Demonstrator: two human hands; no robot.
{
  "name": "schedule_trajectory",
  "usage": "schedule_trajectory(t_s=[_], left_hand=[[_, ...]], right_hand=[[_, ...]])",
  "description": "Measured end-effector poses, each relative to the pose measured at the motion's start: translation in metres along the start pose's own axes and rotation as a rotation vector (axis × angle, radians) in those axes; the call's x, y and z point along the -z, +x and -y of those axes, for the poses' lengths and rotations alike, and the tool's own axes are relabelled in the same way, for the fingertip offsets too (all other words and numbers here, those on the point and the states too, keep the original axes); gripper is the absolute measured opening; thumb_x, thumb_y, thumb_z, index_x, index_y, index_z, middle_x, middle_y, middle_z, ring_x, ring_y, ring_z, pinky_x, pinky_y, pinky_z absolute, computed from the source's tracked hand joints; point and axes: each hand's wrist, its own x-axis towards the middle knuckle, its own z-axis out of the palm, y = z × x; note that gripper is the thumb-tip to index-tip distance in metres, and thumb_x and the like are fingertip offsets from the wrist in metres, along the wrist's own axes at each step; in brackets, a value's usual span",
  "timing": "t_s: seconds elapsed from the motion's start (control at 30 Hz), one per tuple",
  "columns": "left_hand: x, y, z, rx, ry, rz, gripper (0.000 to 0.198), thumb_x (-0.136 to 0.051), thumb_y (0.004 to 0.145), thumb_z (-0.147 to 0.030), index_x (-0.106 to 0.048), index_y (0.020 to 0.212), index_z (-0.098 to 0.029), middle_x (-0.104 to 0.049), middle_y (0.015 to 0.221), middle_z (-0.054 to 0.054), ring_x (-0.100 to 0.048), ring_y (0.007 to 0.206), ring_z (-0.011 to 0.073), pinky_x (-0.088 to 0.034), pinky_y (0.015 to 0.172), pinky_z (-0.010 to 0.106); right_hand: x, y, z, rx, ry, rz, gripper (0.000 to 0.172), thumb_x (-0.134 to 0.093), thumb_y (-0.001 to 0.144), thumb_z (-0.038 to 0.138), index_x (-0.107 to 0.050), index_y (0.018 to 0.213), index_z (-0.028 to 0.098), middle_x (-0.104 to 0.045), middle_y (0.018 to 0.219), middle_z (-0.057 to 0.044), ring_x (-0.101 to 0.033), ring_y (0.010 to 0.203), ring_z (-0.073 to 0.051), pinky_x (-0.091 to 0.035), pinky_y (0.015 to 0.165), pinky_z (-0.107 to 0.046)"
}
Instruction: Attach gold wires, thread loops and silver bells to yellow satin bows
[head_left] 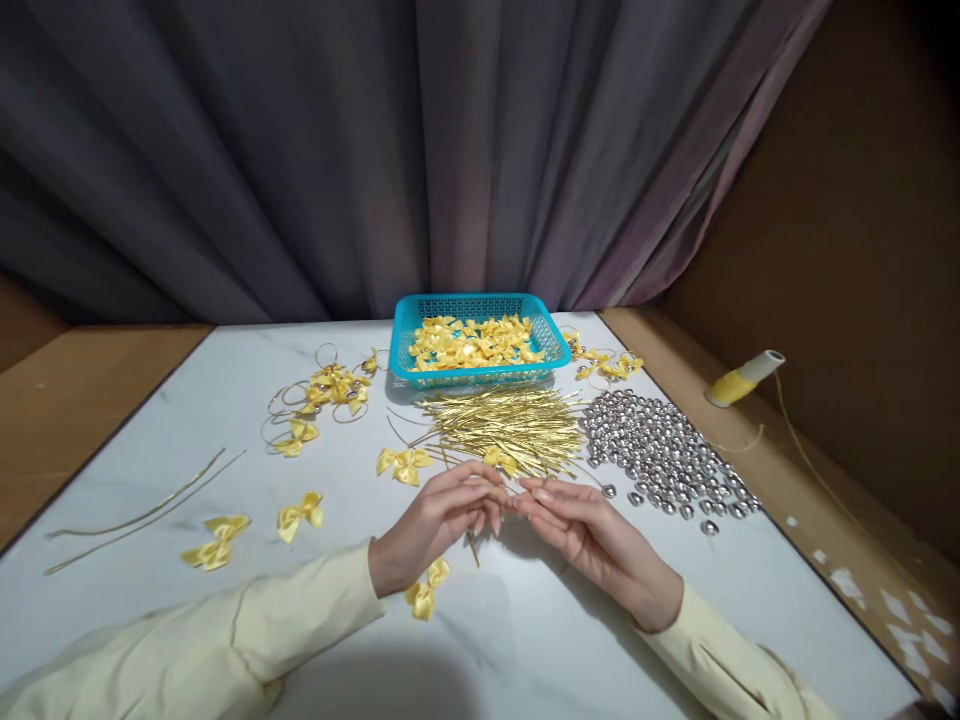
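My left hand (439, 520) and my right hand (581, 530) meet fingertip to fingertip at the middle of the white table (525, 640). Both pinch together around a thin gold wire tie (474, 548) that hangs down below the left fingers. Just beyond the fingertips lies a pile of gold wire ties (510, 425) with a yellow ribbon bow (500, 460) on its near edge. A heap of silver beads (664, 455) lies right of the pile. A yellow bow (426, 590) rests under my left wrist.
A turquoise basket (405, 330) full of yellow bows stands at the back. Finished bows with wire loops (330, 392) lie back left, loose bows (217, 540) and two long gold strips (142, 518) at left. A yellow thread spool (742, 380) lies on the right ledge.
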Motion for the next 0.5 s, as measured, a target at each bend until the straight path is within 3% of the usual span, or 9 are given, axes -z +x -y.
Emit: schedule_trajectory(t_s=[0.13,0.27,0.5], left_hand=[[0.0009,-0.0005,-0.0001,-0.026,0.023,0.025,0.014,-0.057,0.077,-0.011,-0.060,0.091,-0.013,-0.066,0.086,0.010,-0.057,0.072,0.0162,-0.038,0.064,0.025],[0.0004,-0.0006,0.0011,-0.051,0.086,0.036,0.017,-0.053,0.082,-0.014,-0.059,0.098,-0.013,-0.066,0.097,0.013,-0.060,0.077,0.0175,-0.038,0.066,0.027],[-0.0021,-0.0005,0.0020,-0.027,0.223,-0.009,0.019,-0.047,0.088,-0.025,-0.057,0.099,-0.013,-0.067,0.085,0.009,-0.057,0.063,0.0144,-0.039,0.057,0.026]], right_hand=[[0.0024,0.0033,0.0027,-0.012,0.075,-0.063,0.018,-0.066,0.076,0.015,-0.067,0.094,0.014,-0.071,0.093,-0.006,-0.069,0.075,-0.011,-0.055,0.063,-0.012],[0.0051,0.0053,0.0041,-0.012,0.116,-0.129,0.019,-0.065,0.076,0.015,-0.066,0.095,0.017,-0.070,0.097,-0.003,-0.068,0.065,-0.007,-0.054,0.054,-0.010],[0.0071,0.0064,0.0020,-0.001,0.083,-0.209,0.019,-0.065,0.076,0.015,-0.065,0.095,0.016,-0.069,0.100,-0.006,-0.064,0.054,-0.005,-0.047,0.041,-0.009]])
